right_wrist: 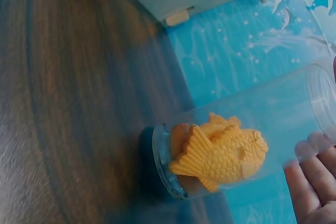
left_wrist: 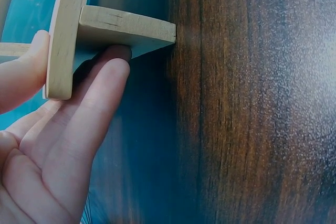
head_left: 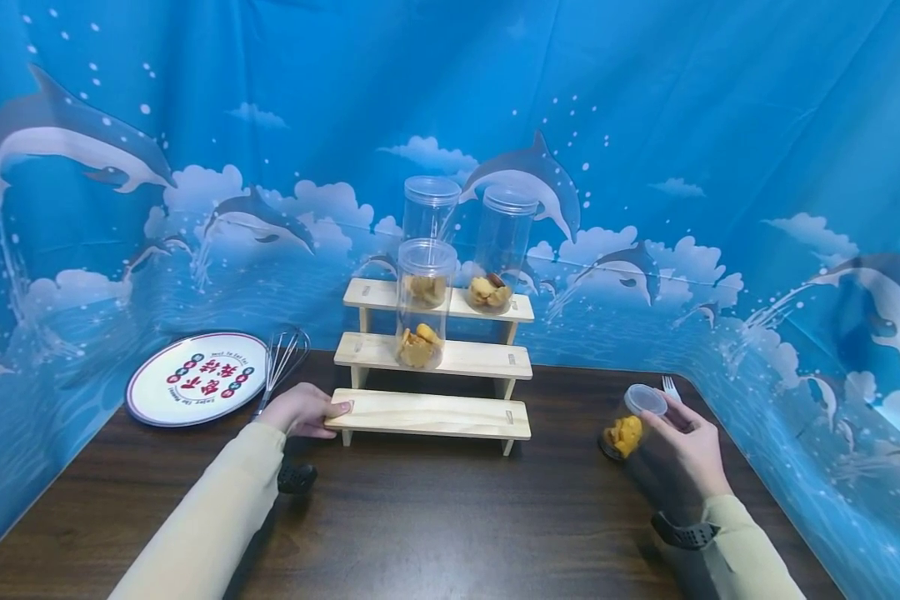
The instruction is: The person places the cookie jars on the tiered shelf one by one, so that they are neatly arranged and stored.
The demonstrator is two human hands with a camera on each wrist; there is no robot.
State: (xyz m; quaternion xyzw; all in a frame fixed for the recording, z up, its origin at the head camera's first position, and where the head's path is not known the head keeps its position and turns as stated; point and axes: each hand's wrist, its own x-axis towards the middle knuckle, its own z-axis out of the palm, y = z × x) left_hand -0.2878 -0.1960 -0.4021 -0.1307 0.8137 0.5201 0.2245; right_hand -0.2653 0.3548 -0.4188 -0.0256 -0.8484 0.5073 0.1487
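Note:
My left hand [head_left: 305, 410] grips the left end of the lowest step of a wooden tiered shelf [head_left: 435, 414]; its thumb lies on top and the fingers reach beneath, beside the support leg [left_wrist: 126, 24]. At the right, my right hand [head_left: 686, 437] holds a clear plastic jar [head_left: 630, 421] near its lid. Yellow fish-shaped pieces [right_wrist: 226, 153] lie in the bottom of that jar, which stands slightly tilted close over the table. Part of the lid is cut off in the right wrist view.
Another clear jar [head_left: 423, 308] stands on the middle step, and two more, one being a jar [head_left: 498, 250] with cookies, are on the top step. A white plate [head_left: 157, 379] and a whisk [head_left: 281, 362] are at the left. A fork [head_left: 671, 387] lies behind my right hand.

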